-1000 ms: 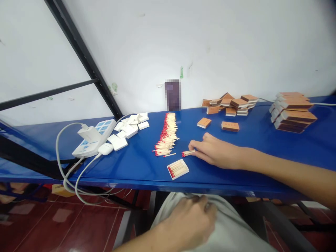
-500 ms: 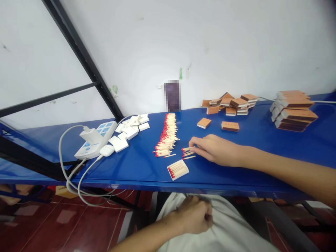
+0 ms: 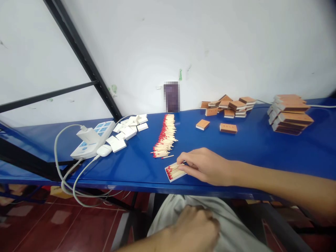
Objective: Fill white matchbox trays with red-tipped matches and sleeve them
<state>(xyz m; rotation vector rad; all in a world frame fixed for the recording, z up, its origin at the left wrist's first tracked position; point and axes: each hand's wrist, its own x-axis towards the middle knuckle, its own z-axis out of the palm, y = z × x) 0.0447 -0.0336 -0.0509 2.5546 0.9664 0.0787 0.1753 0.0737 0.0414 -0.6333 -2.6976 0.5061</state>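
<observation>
My right hand (image 3: 204,166) is pinched on matches (image 3: 181,166) over the small white matchbox tray (image 3: 178,179) near the table's front edge. Red-headed matches lie inside the tray, their heads to the left; my fingertips cover its right end. Behind the tray, a long pile of loose matches (image 3: 168,136) runs back toward the wall, and a single match (image 3: 168,157) lies apart at its near end. Down on my lap, below the table edge, rests my left hand (image 3: 195,227), its fingers curled under and smeared by motion.
White tray pieces (image 3: 127,131) lie heaped on the left, beside a power strip (image 3: 96,140) with plugs and cables. Brown matchbox sleeves are piled (image 3: 237,105) at the back and stacked (image 3: 291,115) on the right. Two matchboxes (image 3: 228,128) lie in front. A black metal frame (image 3: 86,59) rises at left.
My right hand has moved left and nearer, carrying the small group of matches from the tabletop to the tray. My left hand has shifted slightly down and right on my lap.
</observation>
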